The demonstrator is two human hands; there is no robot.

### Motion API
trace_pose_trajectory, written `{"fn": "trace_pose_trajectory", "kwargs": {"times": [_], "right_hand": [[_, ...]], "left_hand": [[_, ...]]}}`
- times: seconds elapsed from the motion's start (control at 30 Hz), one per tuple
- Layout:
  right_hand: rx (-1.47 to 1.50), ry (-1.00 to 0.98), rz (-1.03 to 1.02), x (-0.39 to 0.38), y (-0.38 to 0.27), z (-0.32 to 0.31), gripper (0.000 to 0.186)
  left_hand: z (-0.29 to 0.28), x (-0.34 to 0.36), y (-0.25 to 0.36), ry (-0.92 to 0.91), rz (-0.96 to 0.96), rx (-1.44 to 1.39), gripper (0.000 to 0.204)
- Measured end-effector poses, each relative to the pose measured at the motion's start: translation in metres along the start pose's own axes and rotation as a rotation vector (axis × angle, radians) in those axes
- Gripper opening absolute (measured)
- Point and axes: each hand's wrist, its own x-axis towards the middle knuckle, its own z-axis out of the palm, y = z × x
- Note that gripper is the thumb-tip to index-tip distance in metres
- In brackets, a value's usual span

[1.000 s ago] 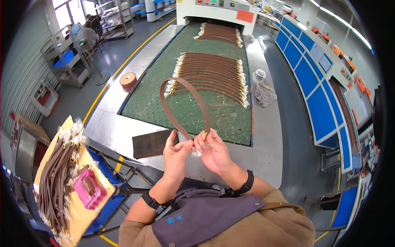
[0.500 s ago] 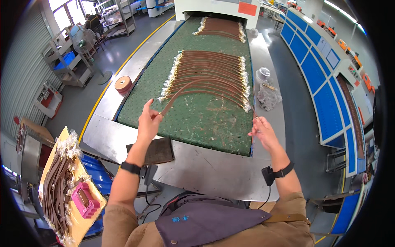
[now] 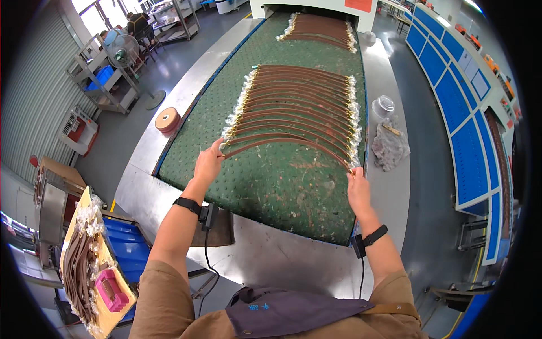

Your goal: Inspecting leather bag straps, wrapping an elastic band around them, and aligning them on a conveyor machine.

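Observation:
A brown strap [image 3: 282,140] with metal ends is stretched in an arc between my hands, low over the green conveyor belt [image 3: 259,198]. My left hand [image 3: 209,163] pinches its left end. My right hand [image 3: 358,189] pinches the right end, close to the belt's right edge. Just beyond lies a row of several similar straps [image 3: 293,101], side by side across the belt, their ends wrapped in clear plastic. A second batch of straps [image 3: 320,29] lies farther off, by the opening of the white machine [image 3: 271,8].
On the left metal ledge stands a brown tape roll [image 3: 167,120]. The right ledge holds a clear plastic cup [image 3: 383,105] and a crumpled plastic bag [image 3: 389,148]. At lower left, a yellow board [image 3: 107,319] carries more straps and a pink block [image 3: 112,291]. A fan [image 3: 122,51] stands beyond.
The strap between my hands has come down toward the belt, in front of the row. My right hand now grips its end near the belt's edge. The view has shifted slightly.

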Motion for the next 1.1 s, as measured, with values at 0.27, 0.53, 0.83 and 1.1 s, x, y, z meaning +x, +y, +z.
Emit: {"fn": "trace_pose_trajectory", "kwargs": {"times": [0.27, 0.53, 0.83, 1.1], "right_hand": [[-0.051, -0.063, -0.016, 0.006, 0.012, 0.024, 0.021], [-0.135, -0.107, -0.01, 0.01, 0.004, 0.029, 0.018], [-0.157, -0.14, 0.042, 0.006, 0.008, 0.028, 0.016], [-0.192, -0.061, -0.051, 0.005, 0.001, 0.03, 0.013]], "left_hand": [[0.034, 0.023, -0.021, 0.036, 0.085, 0.058, 0.056], [0.046, 0.032, -0.029, 0.013, 0.055, 0.069, 0.055], [0.055, 0.034, -0.029, 0.037, 0.019, 0.086, 0.058], [0.062, 0.041, -0.035, 0.083, -0.1, 0.166, 0.068]]}}
